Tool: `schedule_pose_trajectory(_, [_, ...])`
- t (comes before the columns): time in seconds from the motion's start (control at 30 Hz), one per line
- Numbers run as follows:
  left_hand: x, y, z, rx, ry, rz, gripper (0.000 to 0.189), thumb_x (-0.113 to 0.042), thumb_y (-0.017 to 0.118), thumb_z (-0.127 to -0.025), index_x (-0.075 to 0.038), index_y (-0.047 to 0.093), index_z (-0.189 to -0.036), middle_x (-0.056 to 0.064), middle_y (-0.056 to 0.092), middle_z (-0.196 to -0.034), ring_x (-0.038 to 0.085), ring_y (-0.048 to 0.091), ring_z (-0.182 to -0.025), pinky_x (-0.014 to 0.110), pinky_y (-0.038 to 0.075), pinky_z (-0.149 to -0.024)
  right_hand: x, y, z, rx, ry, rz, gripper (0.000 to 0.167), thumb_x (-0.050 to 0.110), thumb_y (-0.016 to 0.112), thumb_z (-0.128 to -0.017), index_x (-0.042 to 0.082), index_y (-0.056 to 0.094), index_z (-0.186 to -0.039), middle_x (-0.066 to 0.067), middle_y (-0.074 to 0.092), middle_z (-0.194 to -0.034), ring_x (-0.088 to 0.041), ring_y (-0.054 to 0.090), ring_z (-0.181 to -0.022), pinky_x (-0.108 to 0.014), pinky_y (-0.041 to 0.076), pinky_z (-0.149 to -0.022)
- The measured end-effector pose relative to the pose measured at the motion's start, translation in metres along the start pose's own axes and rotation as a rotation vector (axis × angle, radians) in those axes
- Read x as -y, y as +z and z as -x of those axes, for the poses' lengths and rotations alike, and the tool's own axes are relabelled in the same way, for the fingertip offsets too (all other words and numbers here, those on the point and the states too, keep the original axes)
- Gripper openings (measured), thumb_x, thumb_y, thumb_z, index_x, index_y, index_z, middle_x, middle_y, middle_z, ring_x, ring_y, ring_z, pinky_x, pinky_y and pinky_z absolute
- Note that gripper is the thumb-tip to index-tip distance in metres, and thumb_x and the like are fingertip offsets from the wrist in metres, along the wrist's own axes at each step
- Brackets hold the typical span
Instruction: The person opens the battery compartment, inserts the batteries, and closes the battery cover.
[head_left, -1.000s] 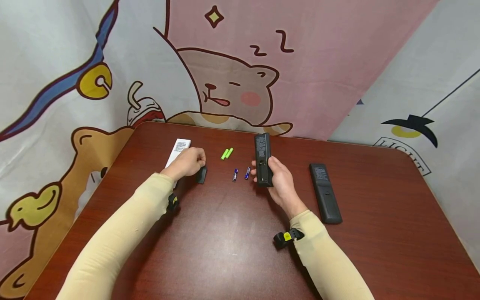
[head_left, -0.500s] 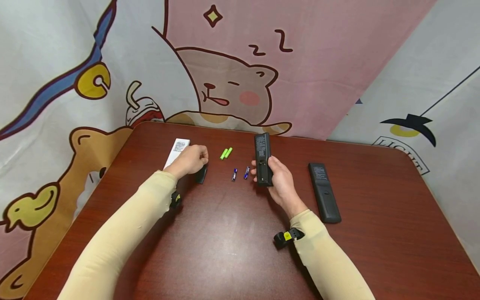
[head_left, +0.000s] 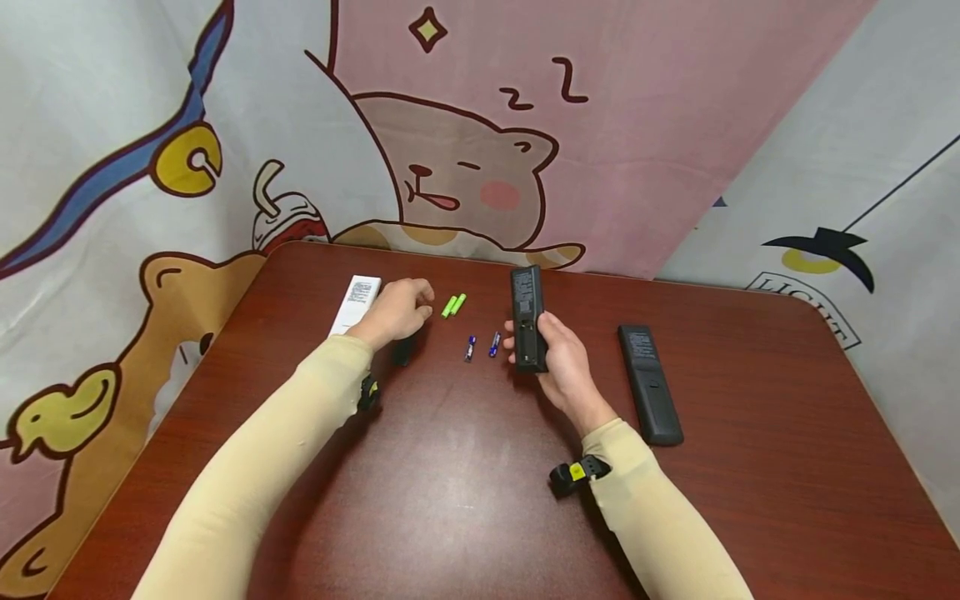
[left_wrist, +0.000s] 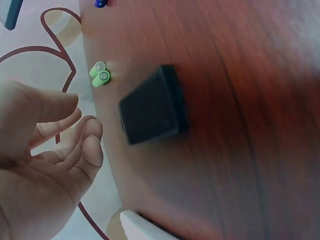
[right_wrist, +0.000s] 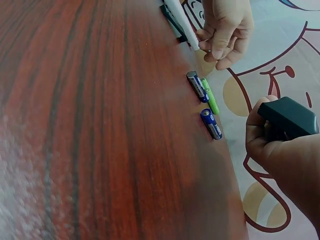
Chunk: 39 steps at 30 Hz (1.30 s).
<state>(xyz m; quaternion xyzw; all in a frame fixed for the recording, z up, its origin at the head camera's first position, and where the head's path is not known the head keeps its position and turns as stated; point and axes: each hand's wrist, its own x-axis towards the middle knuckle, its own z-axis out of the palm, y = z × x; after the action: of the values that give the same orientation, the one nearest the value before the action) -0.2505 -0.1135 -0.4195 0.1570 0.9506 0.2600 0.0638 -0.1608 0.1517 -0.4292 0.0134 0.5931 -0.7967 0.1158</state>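
Note:
My right hand [head_left: 564,367] grips a black remote control [head_left: 528,317], back side up, its battery compartment uncovered at the near end. In the right wrist view only the end of that remote [right_wrist: 290,116] shows past my fingers. My left hand [head_left: 397,311] hovers over the table with loosely bent fingers and nothing between them. Below it lies a black battery cover [left_wrist: 150,107], partly hidden in the head view. Two green batteries [head_left: 453,306] lie side by side to the right of my left hand. Two blue batteries [head_left: 482,347] lie apart, left of the held remote.
A white remote control [head_left: 356,304] lies at the left, partly behind my left hand. Another black remote control [head_left: 650,385] lies face down to the right of my right hand. A patterned curtain [head_left: 465,125] hangs behind the brown table [head_left: 465,467].
My left hand has moved right and slightly away from me, off the battery cover, and its fingers have loosened. My right hand and its remote control have stayed almost still.

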Motion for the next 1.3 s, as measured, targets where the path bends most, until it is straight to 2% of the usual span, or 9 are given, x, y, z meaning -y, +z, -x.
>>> schedule_pose_trajectory(0.2, [-0.005,0.006,-0.006,0.025,-0.007,-0.009,0.029,-0.009,0.061,-0.1,0.001,0.065,-0.127,0.02,0.067,-0.116,0.035,0.063,-0.109,0.049,0.05,-0.095,-0.002,-0.001,-0.001,-0.007,0.001,-0.016,0.05,0.032,0.026,-0.115,0.008,0.035,-0.158,-0.026,0.053,-0.139,-0.015,0.068,-0.096,-0.032,0.057,-0.084])
schedule_pose_trajectory(0.57, [-0.012,0.014,-0.016,0.055,-0.024,-0.021,0.034,-0.009,0.06,-0.1,-0.002,0.063,-0.133,0.019,0.065,-0.118,0.033,0.06,-0.11,0.047,0.049,-0.097,-0.004,0.0,0.0,-0.014,0.016,-0.038,0.049,0.031,0.026,-0.115,0.008,0.036,-0.157,-0.028,0.052,-0.14,-0.024,0.067,-0.104,-0.031,0.058,-0.082])
schedule_pose_trajectory(0.9, [-0.016,0.019,-0.024,0.096,-0.052,-0.065,0.042,-0.01,0.057,-0.101,-0.006,0.058,-0.143,0.02,0.057,-0.141,0.036,0.052,-0.133,0.048,0.042,-0.111,-0.004,0.0,0.0,-0.014,0.021,-0.051,0.049,0.032,0.027,-0.115,0.009,0.035,-0.157,-0.029,0.051,-0.14,-0.023,0.068,-0.102,-0.032,0.058,-0.084])
schedule_pose_trajectory(1.1, [-0.017,0.021,-0.027,0.099,-0.056,-0.079,0.045,-0.009,0.057,-0.1,-0.009,0.056,-0.145,0.018,0.057,-0.141,0.034,0.053,-0.131,0.047,0.043,-0.11,-0.003,-0.001,0.0,-0.016,0.014,-0.051,0.049,0.031,0.026,-0.115,0.008,0.036,-0.157,-0.029,0.052,-0.139,-0.022,0.068,-0.101,-0.031,0.058,-0.081])
schedule_pose_trajectory(1.3, [-0.019,0.023,-0.031,0.104,-0.062,-0.078,0.041,-0.008,0.057,-0.099,-0.009,0.062,-0.14,0.018,0.059,-0.135,0.031,0.054,-0.123,0.046,0.045,-0.107,-0.003,-0.002,0.0,-0.017,0.012,-0.048,0.048,0.031,0.025,-0.115,0.008,0.036,-0.156,-0.028,0.053,-0.138,-0.024,0.067,-0.102,-0.031,0.058,-0.081])
